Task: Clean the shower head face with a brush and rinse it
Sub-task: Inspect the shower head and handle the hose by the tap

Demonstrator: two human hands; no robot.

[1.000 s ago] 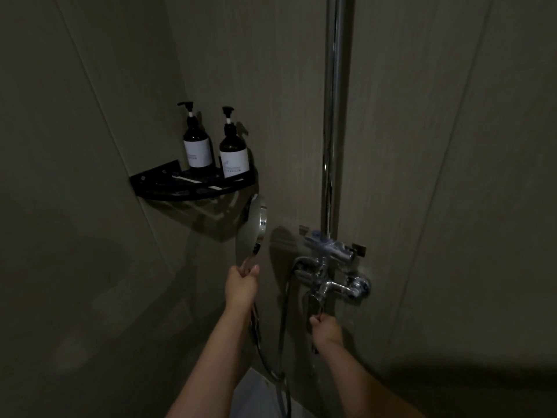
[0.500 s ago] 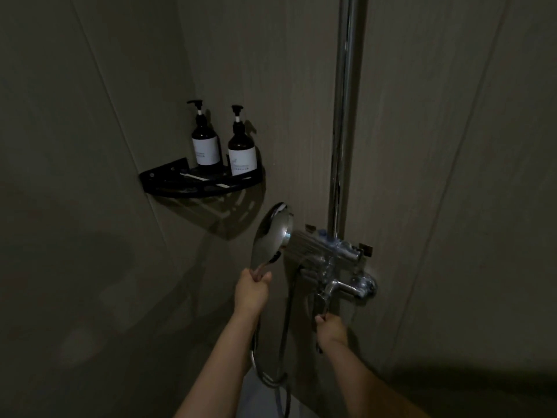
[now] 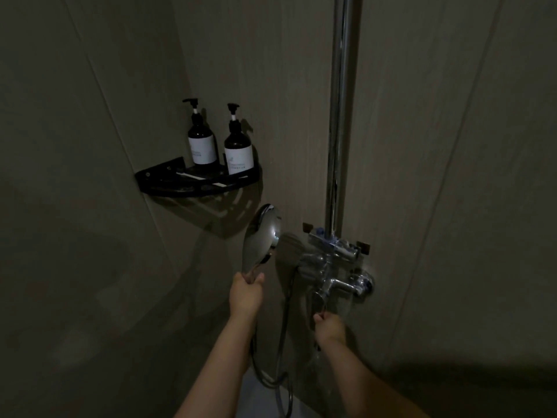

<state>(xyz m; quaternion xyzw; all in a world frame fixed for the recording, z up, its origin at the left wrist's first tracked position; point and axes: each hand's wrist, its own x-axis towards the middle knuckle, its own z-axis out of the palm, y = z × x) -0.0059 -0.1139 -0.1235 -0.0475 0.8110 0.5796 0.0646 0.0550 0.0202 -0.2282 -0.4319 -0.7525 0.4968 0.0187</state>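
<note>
My left hand (image 3: 245, 295) grips the handle of the chrome shower head (image 3: 262, 236) and holds it upright. Its shiny back faces me and its face is turned toward the wall, so the face is hidden. My right hand (image 3: 329, 327) pinches the lower end of the tap lever (image 3: 319, 300) under the chrome mixer valve (image 3: 337, 276). The hose (image 3: 281, 333) loops down from the valve between my arms. No brush is in view.
A chrome riser pipe (image 3: 342, 116) runs up the wall above the valve. A black corner shelf (image 3: 193, 182) carries two dark pump bottles (image 3: 202, 140) (image 3: 238, 146). The stall is dim, with tiled walls on both sides.
The shower head has turned from edge-on to showing its back and moved right, closer to the valve. My right hand stays at the lever.
</note>
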